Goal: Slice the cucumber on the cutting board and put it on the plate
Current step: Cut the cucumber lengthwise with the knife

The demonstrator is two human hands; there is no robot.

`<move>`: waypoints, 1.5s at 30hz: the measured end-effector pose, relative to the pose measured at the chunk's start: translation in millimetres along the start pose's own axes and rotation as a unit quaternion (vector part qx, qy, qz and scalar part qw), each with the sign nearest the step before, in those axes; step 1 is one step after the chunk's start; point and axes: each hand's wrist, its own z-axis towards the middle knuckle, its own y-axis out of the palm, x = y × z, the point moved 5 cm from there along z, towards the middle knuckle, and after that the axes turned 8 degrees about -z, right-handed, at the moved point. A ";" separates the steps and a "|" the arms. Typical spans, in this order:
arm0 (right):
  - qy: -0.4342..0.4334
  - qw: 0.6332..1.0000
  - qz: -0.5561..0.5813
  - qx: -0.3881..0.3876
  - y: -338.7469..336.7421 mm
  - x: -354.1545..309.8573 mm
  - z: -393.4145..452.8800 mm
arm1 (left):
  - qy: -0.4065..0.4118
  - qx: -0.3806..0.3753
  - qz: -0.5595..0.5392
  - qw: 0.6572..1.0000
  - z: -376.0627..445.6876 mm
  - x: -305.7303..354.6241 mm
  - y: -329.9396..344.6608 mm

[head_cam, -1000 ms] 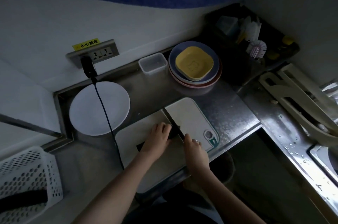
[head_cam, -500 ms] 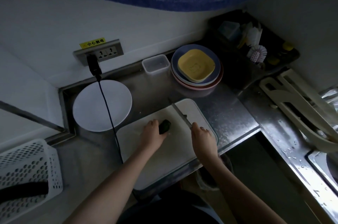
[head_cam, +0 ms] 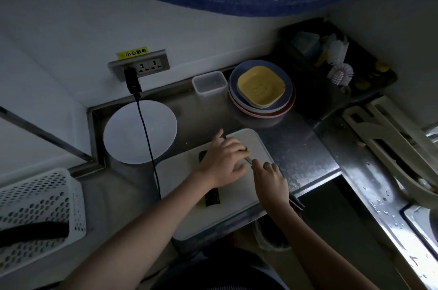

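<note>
A white cutting board (head_cam: 237,197) lies on the steel counter. My left hand (head_cam: 222,163) lies over a dark cucumber (head_cam: 203,155) and holds it down; only the cucumber's ends show past the hand. My right hand (head_cam: 270,183) grips the knife (head_cam: 248,160), whose blade runs up and left under my left fingers. A cut cucumber piece (head_cam: 212,197) lies on the board beside my left forearm. The round white plate (head_cam: 128,133) sits left of the board with nothing on it.
A black cable (head_cam: 147,142) runs from the wall socket across the plate. Behind the board are a clear container (head_cam: 209,82) and stacked plates with a yellow dish (head_cam: 260,88). A white basket (head_cam: 35,209) stands at the left, a sink (head_cam: 422,218) at the right.
My left hand has moved right and farther back on the board, covering the cucumber. The knife has come in against my left fingers. A cut piece now lies near my forearm.
</note>
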 end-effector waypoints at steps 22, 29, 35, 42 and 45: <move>0.073 0.992 0.106 -0.008 -5.3 21.0 -16.0 | -0.386 0.200 -0.187 0.881 -40.2 -63.1 6.5; 0.054 0.950 0.293 -0.092 9.0 -37.0 -25.4 | -0.525 0.037 -0.338 0.780 -88.7 -73.1 46.4; 0.051 0.941 0.318 -0.105 12.5 -62.9 -33.4 | -0.529 -0.034 -0.269 0.804 -91.5 -71.9 56.6; 0.079 0.950 0.283 -0.105 19.4 -61.6 -36.1 | -0.517 0.011 -0.373 0.771 -78.7 -59.2 69.5; 0.093 0.952 0.279 -0.086 16.6 -52.4 -36.7 | -0.532 0.036 -0.411 0.739 -80.6 -55.8 77.0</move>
